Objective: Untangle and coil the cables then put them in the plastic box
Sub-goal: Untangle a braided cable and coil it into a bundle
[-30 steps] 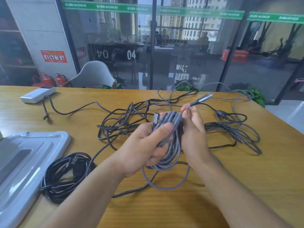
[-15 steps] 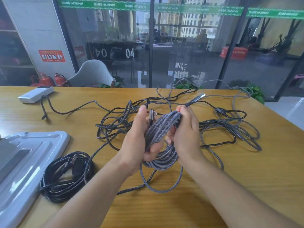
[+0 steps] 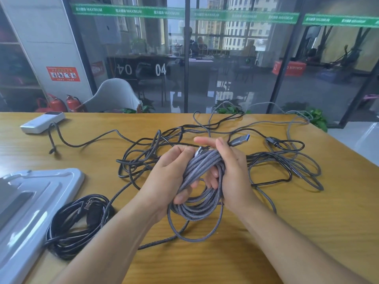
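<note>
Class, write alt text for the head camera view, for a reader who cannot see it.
Two bare hands, left hand and right hand, grip a coiled grey braided cable above a wooden table. Behind lies a tangle of cables; at left, a coiled black cable beside a grey plastic lid.

Grey braided cable coil [image 3: 202, 181] at centre; glossy black cable bundle [image 3: 80, 220] lower left; yellow-brown wood-grain surface [image 3: 307, 222]; pale grey plastic lid [image 3: 41, 193]; white power bank [image 3: 42, 121] upper left.
</note>
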{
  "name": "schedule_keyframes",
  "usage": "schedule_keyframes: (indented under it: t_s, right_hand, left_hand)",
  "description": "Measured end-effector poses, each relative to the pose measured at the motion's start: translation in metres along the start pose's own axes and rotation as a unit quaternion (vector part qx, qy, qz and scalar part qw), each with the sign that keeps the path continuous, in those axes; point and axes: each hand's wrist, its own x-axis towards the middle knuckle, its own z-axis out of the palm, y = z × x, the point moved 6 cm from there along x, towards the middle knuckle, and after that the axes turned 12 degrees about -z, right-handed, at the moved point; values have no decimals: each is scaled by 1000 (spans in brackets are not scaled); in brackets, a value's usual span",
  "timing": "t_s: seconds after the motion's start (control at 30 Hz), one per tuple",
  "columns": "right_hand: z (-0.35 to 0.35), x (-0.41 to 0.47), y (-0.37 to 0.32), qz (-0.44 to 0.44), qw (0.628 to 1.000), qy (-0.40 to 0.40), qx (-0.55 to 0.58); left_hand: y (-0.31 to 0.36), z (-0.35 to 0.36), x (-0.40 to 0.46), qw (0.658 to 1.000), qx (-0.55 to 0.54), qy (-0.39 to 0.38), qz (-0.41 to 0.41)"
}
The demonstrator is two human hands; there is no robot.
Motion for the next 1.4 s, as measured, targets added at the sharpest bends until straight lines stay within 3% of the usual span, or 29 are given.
schedule_keyframes:
  t_s: [0.17,0.33,0.57,0.7,0.83,1.03,1.27,1.4]
  right_hand:
    - [2,0,6,38,998,1,43]
    - [6,0,8,79,994,-51,58]
    - [1,2,9,62,998,10,-9]
    - [-3,3,3,43,998,45,-32]
    - [-13,5,6,49,990,111,-71]
    - [-13,1,4,58,987,137,-64]
    - [-11,6,6,53,993,57,-84]
    - [-40,14,16,87,983,85,-138]
  left_hand:
    - [-2,-2,3,1000,3,-3,-6]
    - [-5,-6,4,999,-8,-27,-40]
    - [-6,0,5,999,13,-31,14]
    - [5,0,7,997,45,18,68]
    - [3,1,21,997,79,19,14]
    - [10,6,-7,960,199,81,179]
    - [3,1,2,981,77,74,160]
    - [6,-16,4,980,19,118,158]
